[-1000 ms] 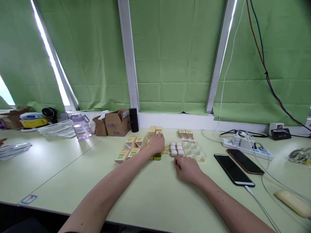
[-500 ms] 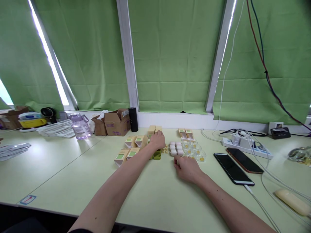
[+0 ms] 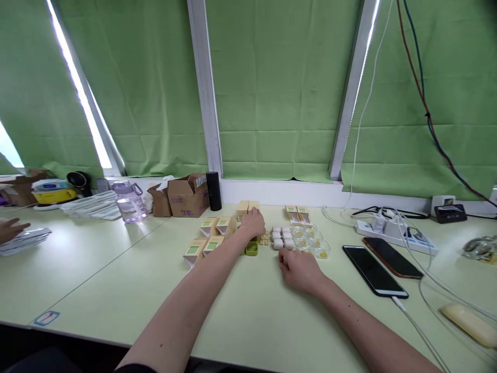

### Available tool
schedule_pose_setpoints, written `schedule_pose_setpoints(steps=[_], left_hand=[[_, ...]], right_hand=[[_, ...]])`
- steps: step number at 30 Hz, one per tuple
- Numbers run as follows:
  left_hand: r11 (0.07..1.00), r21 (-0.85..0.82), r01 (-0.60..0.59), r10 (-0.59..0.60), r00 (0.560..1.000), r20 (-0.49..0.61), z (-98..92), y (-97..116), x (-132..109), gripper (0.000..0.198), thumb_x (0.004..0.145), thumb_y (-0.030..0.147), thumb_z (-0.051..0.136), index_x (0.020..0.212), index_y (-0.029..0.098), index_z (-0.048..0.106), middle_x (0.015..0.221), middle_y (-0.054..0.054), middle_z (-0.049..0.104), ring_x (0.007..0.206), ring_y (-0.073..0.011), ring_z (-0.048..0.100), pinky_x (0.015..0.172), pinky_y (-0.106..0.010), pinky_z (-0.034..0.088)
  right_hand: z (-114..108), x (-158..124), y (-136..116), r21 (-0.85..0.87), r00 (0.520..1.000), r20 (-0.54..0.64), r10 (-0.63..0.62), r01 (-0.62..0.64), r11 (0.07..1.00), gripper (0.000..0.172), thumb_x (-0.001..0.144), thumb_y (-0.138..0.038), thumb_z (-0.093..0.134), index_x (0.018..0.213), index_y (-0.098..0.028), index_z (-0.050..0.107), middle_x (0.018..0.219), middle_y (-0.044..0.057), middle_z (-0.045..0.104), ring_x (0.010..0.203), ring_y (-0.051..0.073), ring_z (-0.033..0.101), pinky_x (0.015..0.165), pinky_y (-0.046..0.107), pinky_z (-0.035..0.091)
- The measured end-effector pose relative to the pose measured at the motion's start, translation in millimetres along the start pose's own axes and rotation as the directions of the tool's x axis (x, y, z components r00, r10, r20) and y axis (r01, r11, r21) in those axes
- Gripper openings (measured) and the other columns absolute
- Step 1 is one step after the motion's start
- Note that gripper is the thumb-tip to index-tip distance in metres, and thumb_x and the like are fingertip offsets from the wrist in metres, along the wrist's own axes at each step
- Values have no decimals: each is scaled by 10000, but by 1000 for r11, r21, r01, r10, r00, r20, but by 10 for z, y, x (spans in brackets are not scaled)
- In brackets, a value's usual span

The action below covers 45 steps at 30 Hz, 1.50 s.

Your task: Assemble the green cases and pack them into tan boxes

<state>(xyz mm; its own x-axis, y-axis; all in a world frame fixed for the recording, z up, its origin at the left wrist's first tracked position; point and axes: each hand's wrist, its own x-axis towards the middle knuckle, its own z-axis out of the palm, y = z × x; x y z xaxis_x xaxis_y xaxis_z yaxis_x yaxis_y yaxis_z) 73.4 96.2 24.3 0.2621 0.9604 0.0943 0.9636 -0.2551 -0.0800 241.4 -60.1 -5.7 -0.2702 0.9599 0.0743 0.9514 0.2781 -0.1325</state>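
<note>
My left hand (image 3: 253,223) reaches forward over a group of small green square containers (image 3: 252,248). Its fingers bend down together, and their tips and anything in them are hidden. Just beyond stand upright tan cartons (image 3: 248,205). Against its right side lie small yellowish square pieces (image 3: 264,238). My right hand (image 3: 298,267) rests on the table, fingers loosely curled and nothing visible in them. Ahead of it are several white rounded blocks (image 3: 282,237) in rows, and beside those, clear plastic domed holders (image 3: 311,241) with yellow centres.
Tan cartons with green labels (image 3: 212,244) stand left of my left forearm; two more cartons (image 3: 298,214) lie at the back. Phones (image 3: 375,270), a power strip (image 3: 396,235) and cables occupy the right. A purple bottle (image 3: 129,202), cardboard box (image 3: 189,195) and another person's hand (image 3: 11,229) are left.
Another person's hand has come in at the far left edge, above the stacked packets. My own hands have stayed in nearly the same place.
</note>
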Motion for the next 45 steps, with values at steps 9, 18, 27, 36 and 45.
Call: schedule_pose_setpoints(steps=[9,18,27,36,45], left_hand=[[993,-119,15,-21,999,-49,-119,39,-160,607,981,393,494,1501,94,396,1620,-309,382,1394,-410,553,1078,-514,473],[953,-282,-109,37,968,-249,-469,-295,-693,415,1048,319,384,1428,227,523,1307,-79,746,1148,-231,709,919,-325,548],[982,-124,-141,120,979,-164,-269,-362,-1254,277,945,229,490,958,228,766,881,-76,802,820,-269,736,737,-356,511],[986,-63,-157,153,986,-70,-109,-387,-1351,194,891,236,593,859,206,782,784,-116,768,763,-312,723,731,-380,478],[986,-63,-151,146,986,-82,9,-339,-1338,190,880,190,602,768,191,755,751,-124,751,706,-302,698,702,-376,454]], right_hand=[[12,11,13,-2,1000,-7,-9,9,1000,163,978,-230,494,1044,-231,643,999,92,770,890,285,724,639,317,306],[13,-12,9,-6,1000,-22,-14,14,1000,195,981,-249,481,1069,-227,653,1005,100,773,888,291,723,638,319,310],[35,7,-2,-1,1000,-31,-7,7,1000,181,982,-236,481,1055,-228,647,980,93,768,870,273,711,629,310,290],[91,25,20,22,999,-52,-12,13,1000,132,972,-258,528,1006,-231,652,954,85,770,874,279,715,621,308,283],[172,57,-9,145,989,-150,5,17,989,101,986,-263,571,1039,-245,654,909,45,774,834,232,702,628,296,273]])
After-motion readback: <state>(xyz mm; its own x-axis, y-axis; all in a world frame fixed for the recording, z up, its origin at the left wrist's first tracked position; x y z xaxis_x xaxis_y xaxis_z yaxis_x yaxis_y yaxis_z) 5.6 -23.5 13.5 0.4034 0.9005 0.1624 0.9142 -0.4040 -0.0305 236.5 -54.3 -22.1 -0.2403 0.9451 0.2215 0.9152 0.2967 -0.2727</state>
